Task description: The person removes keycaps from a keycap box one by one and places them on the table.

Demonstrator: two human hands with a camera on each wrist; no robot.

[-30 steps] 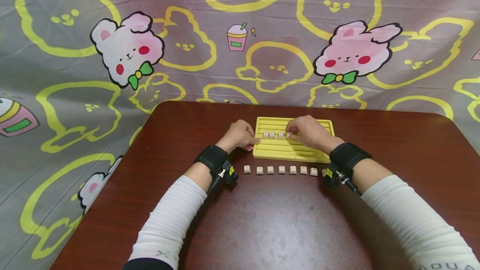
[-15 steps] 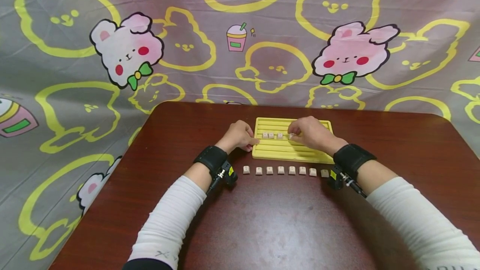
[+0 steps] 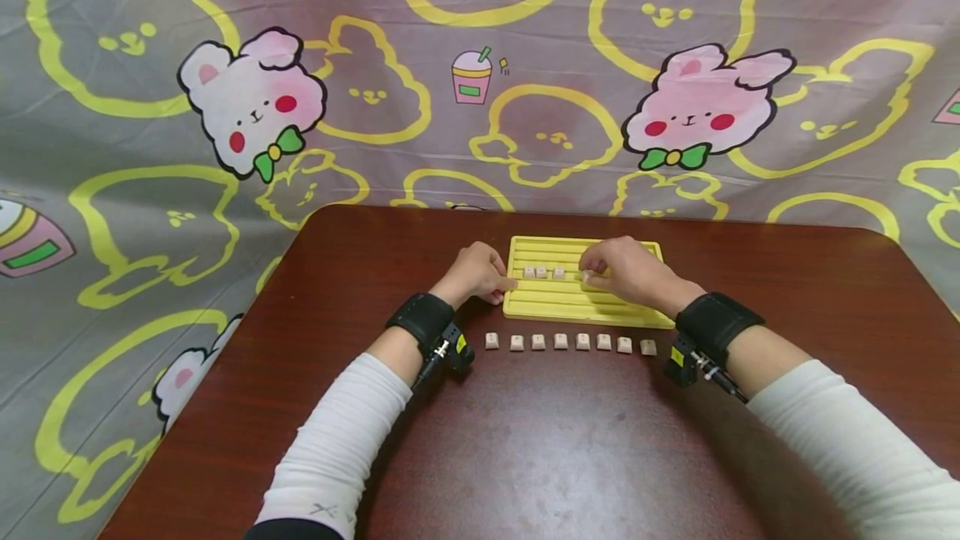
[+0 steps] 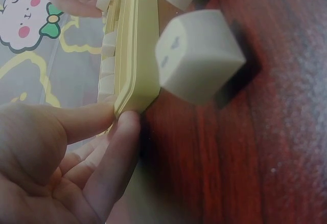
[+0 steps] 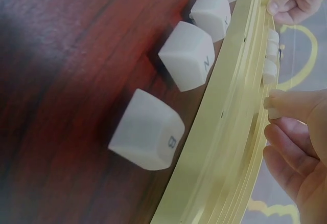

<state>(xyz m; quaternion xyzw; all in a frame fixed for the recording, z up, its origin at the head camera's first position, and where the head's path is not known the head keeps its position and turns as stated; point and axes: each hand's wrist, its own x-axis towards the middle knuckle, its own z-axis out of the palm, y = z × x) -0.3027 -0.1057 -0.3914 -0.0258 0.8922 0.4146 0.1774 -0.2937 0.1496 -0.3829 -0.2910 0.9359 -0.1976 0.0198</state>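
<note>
A yellow ridged tray (image 3: 555, 312) lies on the table, its left edge pinched between the thumb and fingers of my left hand (image 3: 476, 270). In the left wrist view that thumb (image 4: 87, 121) presses on the tray's corner. Over the tray's right half, my right hand (image 3: 630, 270) pinches a small white keycap (image 5: 274, 112) between thumb and fingers, close over a groove. Left of it, three white keycaps (image 3: 542, 272) stand in the same groove: two close together, the third (image 3: 558, 273) slightly apart.
In front of the tray, several white keycaps (image 3: 561, 342) form a row on the dark red-brown table (image 3: 540, 440). The right wrist view shows one marked B (image 5: 145, 132) and another marked N (image 5: 186, 58). A patterned cloth (image 3: 375, 140) hangs behind the table.
My right hand has slid a little to the right with its keycap, widening the gap to the three in the groove. My left hand stays on the tray's edge.
</note>
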